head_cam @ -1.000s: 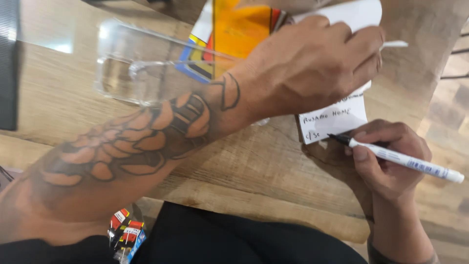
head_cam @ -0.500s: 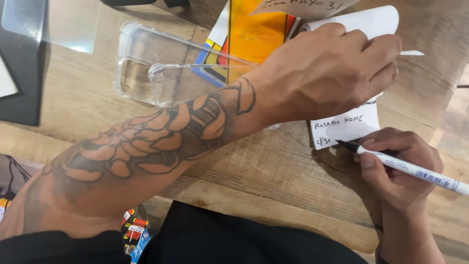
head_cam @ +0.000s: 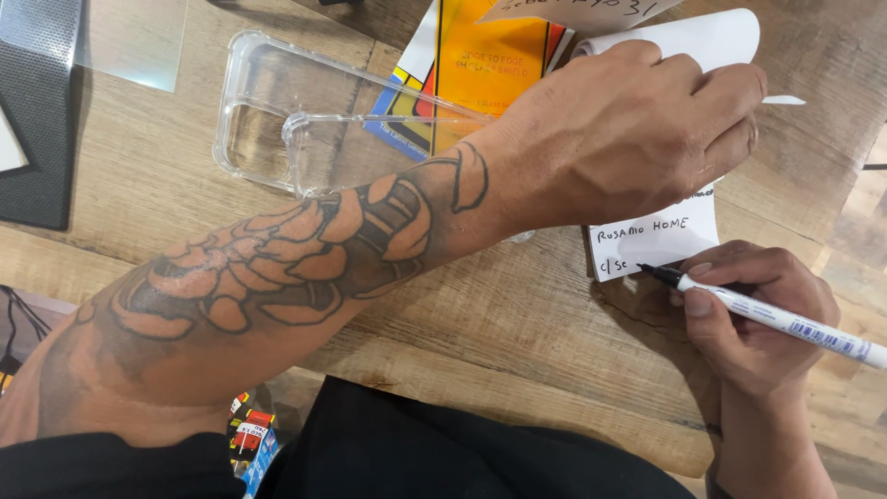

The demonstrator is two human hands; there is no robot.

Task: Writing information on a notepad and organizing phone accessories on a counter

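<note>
My left hand [head_cam: 637, 134] lies palm down on a roll of white paper [head_cam: 688, 39], pressing its unrolled end flat on the wooden table [head_cam: 517, 323]. The tattooed forearm crosses the view from lower left. My right hand [head_cam: 753, 310] grips a white marker pen [head_cam: 785, 319] with a black tip. The tip touches the flat strip of paper [head_cam: 661, 236], where two lines of handwriting show. The pen's tail points right, past the frame edge.
A clear plastic phone case [head_cam: 277, 111] lies under my left forearm. An orange and blue packet [head_cam: 471, 69] sits beside it, partly under the paper roll. A black mat [head_cam: 37, 157] and a clear film sheet [head_cam: 120, 37] are at the far left. A small colourful box [head_cam: 251, 439] lies below the table edge.
The view has shifted, so everything sits lower and further right. The pen tip has moved a little right along the second line of writing, adding characters. My left hand still holds the paper.
</note>
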